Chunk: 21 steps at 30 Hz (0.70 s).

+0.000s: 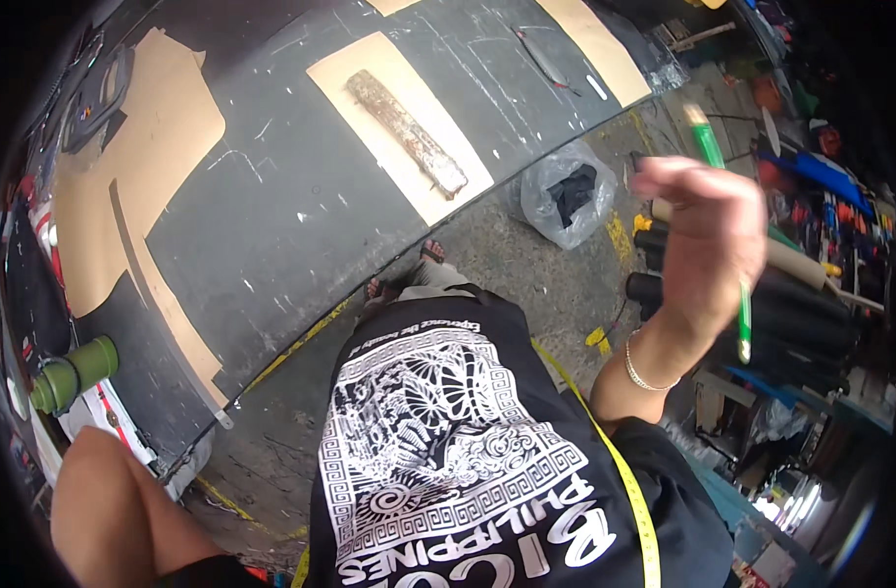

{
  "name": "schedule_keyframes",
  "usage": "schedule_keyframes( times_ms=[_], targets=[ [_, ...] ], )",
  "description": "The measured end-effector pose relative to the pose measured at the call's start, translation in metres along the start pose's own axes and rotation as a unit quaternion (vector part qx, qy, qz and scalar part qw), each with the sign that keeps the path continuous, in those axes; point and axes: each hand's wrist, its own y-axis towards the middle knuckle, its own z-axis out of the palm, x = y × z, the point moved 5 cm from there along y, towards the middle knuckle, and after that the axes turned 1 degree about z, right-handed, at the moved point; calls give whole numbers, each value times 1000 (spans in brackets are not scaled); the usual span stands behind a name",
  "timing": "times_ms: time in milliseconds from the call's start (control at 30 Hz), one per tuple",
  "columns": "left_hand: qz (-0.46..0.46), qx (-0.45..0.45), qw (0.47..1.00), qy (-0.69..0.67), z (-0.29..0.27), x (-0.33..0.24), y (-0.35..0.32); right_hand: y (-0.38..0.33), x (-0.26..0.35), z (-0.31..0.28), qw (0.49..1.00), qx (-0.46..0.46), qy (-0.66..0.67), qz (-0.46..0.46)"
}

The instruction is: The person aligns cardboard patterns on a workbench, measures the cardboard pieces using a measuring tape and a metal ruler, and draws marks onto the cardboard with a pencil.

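My right hand point(708, 220) is raised at the right of the head view, above the floor and well off the table. Its fingers are curled round a slim green pencil point(745, 318), which sticks out above and below the hand; the grip itself is partly hidden and blurred. My left arm point(115, 500) is bent at the lower left, and its hand is out of sight. On the dark table a worn, rough bar point(404, 132) rests on a strip of brown card point(370, 54). A yellow measuring tape point(629, 480) hangs over my black shirt.
A larger brown card piece point(164, 127) lies at the table's left, with a long thin ruler point(164, 314) across it. A green cylinder point(75, 374) sits at the left. Beside the table stands a clear plastic bag point(571, 191). Dark rolls point(791, 304) lie at the right.
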Motion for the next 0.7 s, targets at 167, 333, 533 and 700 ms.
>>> schedule_keyframes(
  times_ms=[167,333,533,700],
  targets=[
    [-18,9,1000,10,-3,18,-19,-32,-36,18,975,-28,-46,215],
    [-18,17,1000,11,17,36,-36,-33,-91,4,969,-83,-88,214],
    [-178,-7,913,367,55,232,-175,-51,-206,-28,941,-50,-258,212],
    [-192,64,819,537,74,261,-236,-63,-267,-46,894,0,-431,122]
  ],
)
